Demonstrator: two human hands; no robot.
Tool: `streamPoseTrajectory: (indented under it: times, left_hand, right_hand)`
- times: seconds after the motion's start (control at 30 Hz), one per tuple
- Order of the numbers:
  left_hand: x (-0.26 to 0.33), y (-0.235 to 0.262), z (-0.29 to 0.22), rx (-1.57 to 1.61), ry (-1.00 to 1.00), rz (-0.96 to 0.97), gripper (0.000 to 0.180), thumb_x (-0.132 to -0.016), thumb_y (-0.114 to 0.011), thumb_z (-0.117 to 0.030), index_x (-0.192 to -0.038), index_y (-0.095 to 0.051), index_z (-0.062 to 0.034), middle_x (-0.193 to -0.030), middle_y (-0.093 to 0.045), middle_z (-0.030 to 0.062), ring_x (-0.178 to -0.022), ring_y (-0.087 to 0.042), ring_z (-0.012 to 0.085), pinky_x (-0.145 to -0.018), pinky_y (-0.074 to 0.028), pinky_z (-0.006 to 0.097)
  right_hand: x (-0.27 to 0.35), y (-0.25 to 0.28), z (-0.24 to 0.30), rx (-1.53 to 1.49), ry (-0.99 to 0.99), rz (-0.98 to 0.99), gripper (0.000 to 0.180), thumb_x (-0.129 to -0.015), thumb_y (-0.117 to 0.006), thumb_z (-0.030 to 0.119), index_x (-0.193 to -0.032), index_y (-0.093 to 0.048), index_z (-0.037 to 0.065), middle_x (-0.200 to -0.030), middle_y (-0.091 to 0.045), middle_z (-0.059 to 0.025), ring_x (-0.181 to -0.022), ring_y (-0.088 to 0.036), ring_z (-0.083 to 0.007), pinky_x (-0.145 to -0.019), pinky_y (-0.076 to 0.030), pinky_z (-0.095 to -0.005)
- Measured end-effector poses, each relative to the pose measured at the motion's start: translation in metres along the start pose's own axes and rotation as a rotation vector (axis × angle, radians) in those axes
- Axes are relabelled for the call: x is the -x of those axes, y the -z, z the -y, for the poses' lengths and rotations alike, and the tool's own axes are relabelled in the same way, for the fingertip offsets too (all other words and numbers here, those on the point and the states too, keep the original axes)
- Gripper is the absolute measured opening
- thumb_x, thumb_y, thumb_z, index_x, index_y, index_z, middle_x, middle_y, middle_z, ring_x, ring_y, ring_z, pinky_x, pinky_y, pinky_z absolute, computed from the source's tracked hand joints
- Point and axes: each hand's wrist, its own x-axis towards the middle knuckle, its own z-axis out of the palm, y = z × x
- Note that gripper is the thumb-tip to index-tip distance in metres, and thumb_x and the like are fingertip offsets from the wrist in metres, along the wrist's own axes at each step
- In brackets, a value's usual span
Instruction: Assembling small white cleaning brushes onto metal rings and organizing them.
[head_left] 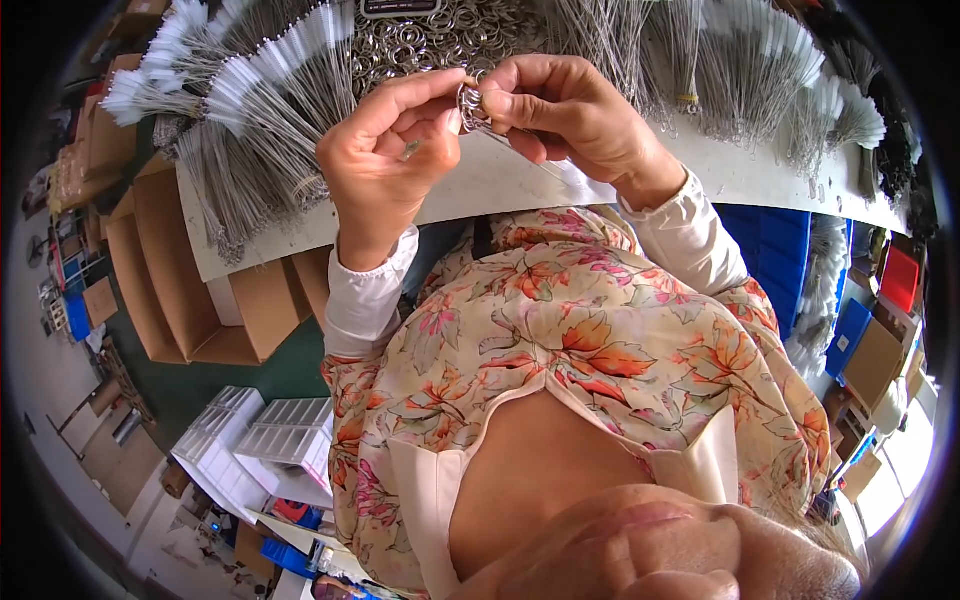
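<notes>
Above the near edge of the white table, my two hands meet fingertip to fingertip. Between thumb and fingers, my left hand [385,150] pinches a small cluster of shiny metal rings [469,104]. My right hand [575,112] is closed at the same rings, its thumb and forefinger pressed together against them. Whether it also grips a thin wire is hidden by the fingers. Just beyond my hands lies a heap of loose metal rings [430,45]. Bundles of thin wire brushes with white bristle ends [265,120] spread to the left of it.
More wire brushes [745,85] lie along the right of the white table [480,185]. Open cardboard boxes [200,290] stand below its left edge. Blue bins [765,255] are under the right side. White plastic crates [255,445] sit on the floor at lower left.
</notes>
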Motion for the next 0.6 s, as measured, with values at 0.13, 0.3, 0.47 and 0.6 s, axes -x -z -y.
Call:
streamPoseTrajectory:
  times: [0.13,0.3,0.47,0.6]
  left_hand:
    - [0.0009,0.0003,0.0021,-0.041,-0.081,-0.040,0.026,-0.077,-0.059,0.009,-0.103,-0.060,0.0086,-0.098,-0.063,0.0140,-0.085,-0.064,0.0154,-0.075,-0.053,0.024]
    - [0.0000,0.0032,-0.0029,-0.048,-0.061,-0.028,0.025,-0.077,-0.059,0.010,-0.102,-0.061,0.0075,-0.099,-0.063,0.0138,-0.085,-0.063,0.0150,-0.075,-0.053,0.024]
    - [-0.0010,0.0053,-0.0041,-0.074,-0.064,0.018,0.024,-0.076,-0.059,0.011,-0.100,-0.062,0.0064,-0.100,-0.063,0.0124,-0.085,-0.062,0.0136,-0.075,-0.053,0.023]
    - [-0.0028,0.0053,-0.0035,-0.112,-0.100,0.028,0.025,-0.076,-0.059,0.012,-0.100,-0.063,0.0058,-0.099,-0.063,0.0121,-0.083,-0.062,0.0128,-0.073,-0.054,0.022]
  right_hand:
    - [0.0022,-0.0012,0.0037,0.321,0.098,0.000,0.018,-0.086,-0.063,0.021,-0.088,-0.064,0.003,-0.069,-0.059,0.0008,-0.055,-0.051,-0.0037,-0.046,-0.037,-0.0165]
    - [0.0041,-0.0098,0.0048,0.381,0.201,-0.081,0.019,-0.087,-0.061,0.020,-0.091,-0.062,0.002,-0.075,-0.061,0.0001,-0.060,-0.054,-0.0044,-0.052,-0.043,-0.0179]
    - [0.0016,-0.0085,0.0041,0.317,0.207,-0.056,0.018,-0.087,-0.061,0.020,-0.091,-0.063,0.002,-0.075,-0.062,0.0004,-0.061,-0.056,-0.0041,-0.051,-0.042,-0.0178]
    - [-0.0010,-0.0053,0.0062,0.371,0.167,-0.031,0.017,-0.087,-0.062,0.019,-0.090,-0.063,0.002,-0.074,-0.062,0.0006,-0.060,-0.055,-0.0045,-0.051,-0.043,-0.0183]
